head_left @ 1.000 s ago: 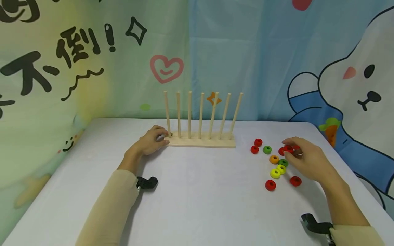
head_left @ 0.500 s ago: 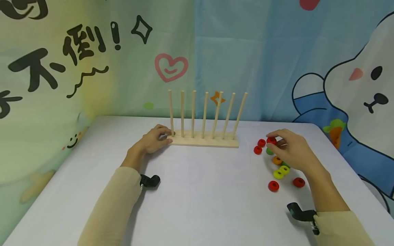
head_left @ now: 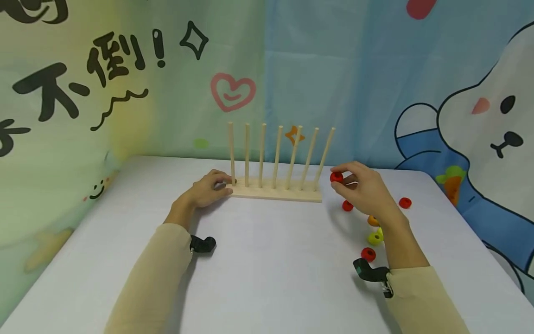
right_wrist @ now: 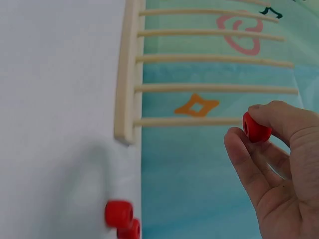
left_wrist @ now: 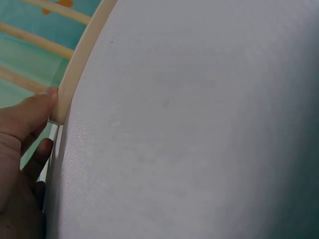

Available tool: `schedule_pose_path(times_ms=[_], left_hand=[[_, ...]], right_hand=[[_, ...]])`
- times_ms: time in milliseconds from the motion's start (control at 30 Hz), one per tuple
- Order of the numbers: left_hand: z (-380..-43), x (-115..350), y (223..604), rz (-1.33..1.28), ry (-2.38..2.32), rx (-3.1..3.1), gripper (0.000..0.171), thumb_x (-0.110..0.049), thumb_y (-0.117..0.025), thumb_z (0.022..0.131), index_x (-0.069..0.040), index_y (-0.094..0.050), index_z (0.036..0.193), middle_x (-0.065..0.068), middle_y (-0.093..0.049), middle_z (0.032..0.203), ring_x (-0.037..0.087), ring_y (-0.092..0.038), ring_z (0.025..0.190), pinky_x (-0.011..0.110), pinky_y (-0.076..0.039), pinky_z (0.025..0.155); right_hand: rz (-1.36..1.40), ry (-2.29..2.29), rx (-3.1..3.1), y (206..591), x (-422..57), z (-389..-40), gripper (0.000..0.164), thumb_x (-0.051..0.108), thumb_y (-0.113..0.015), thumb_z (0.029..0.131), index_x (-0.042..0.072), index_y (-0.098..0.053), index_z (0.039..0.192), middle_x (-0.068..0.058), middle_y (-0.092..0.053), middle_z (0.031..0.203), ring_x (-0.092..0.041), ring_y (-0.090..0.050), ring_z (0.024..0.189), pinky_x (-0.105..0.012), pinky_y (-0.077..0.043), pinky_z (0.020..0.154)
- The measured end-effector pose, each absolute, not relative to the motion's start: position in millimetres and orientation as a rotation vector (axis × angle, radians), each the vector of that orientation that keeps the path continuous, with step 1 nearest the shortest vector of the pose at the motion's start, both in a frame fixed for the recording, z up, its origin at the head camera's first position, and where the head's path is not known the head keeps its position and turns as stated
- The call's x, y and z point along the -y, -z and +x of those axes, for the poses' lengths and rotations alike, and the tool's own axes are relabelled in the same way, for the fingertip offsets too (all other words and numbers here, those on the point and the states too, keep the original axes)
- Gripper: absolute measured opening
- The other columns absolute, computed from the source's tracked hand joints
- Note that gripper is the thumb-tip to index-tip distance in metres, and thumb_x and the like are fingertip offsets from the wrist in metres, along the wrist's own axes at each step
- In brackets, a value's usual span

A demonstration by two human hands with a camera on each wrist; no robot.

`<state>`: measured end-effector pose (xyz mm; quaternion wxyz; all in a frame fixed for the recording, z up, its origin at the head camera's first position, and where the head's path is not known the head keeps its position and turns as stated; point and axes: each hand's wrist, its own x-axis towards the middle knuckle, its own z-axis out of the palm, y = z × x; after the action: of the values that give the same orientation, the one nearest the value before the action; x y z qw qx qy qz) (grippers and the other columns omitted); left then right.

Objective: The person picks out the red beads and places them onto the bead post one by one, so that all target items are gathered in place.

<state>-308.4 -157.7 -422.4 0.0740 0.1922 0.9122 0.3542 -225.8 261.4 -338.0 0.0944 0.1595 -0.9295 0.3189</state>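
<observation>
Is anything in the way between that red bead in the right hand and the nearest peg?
Nothing visible is: in the head view, only open space shows between the red bead and the nearest peg. The loose beads lie lower, on the table.

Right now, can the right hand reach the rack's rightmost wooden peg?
Probably yes: the right hand, pinching a red bead, is near the rightmost wooden peg, with nothing visible between them.

Probably a makeshift filming corner, though the wider room is hidden: a white table [head_left: 258, 260], with a cartoon cloth [head_left: 308, 83] behind, lettering [head_left: 47, 99] left and a white animal [head_left: 496, 130] right.
</observation>
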Motion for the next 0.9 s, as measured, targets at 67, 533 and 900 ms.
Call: schedule_pose_path(times_ms=[67, 533, 900], left_hand=[[-308, 153, 424, 0.581, -1.072, -2.726, 0.037, -0.033, -0.062, 0.097, -0.018, -0.062, 0.131, 0.006, -0.042, 0.145, 0.033, -0.042, 0.136, 0.074, -0.005, 0.107], [-314, 150, 425, 0.537, -1.089, -2.702, 0.036, -0.036, -0.064, 0.095, -0.022, -0.064, 0.129, 0.002, -0.044, 0.143, 0.031, -0.043, 0.136, 0.073, 0.000, 0.109], [-315, 159, 426, 0.489, -1.072, -2.727, 0.040, -0.035, -0.066, 0.094, -0.020, -0.063, 0.130, 0.004, -0.044, 0.140, 0.030, -0.042, 0.134, 0.068, -0.009, 0.111]], right_hand=[[0.481, -0.928, 2.751, 335, -259, -227, 0.032, 0.024, -0.068, 0.094, 0.013, -0.063, 0.124, -0.003, -0.061, 0.116, -0.026, -0.068, 0.098, -0.043, -0.059, 0.078], [0.588, -1.066, 2.648, 334, -240, -232, 0.029, 0.017, -0.074, 0.089, 0.008, -0.065, 0.116, -0.005, -0.058, 0.111, -0.023, -0.065, 0.097, -0.043, -0.057, 0.086], [0.813, -1.295, 2.473, 335, -197, -247, 0.026, 0.009, -0.073, 0.089, 0.011, -0.067, 0.114, -0.004, -0.061, 0.109, -0.018, -0.064, 0.089, -0.030, -0.057, 0.080]])
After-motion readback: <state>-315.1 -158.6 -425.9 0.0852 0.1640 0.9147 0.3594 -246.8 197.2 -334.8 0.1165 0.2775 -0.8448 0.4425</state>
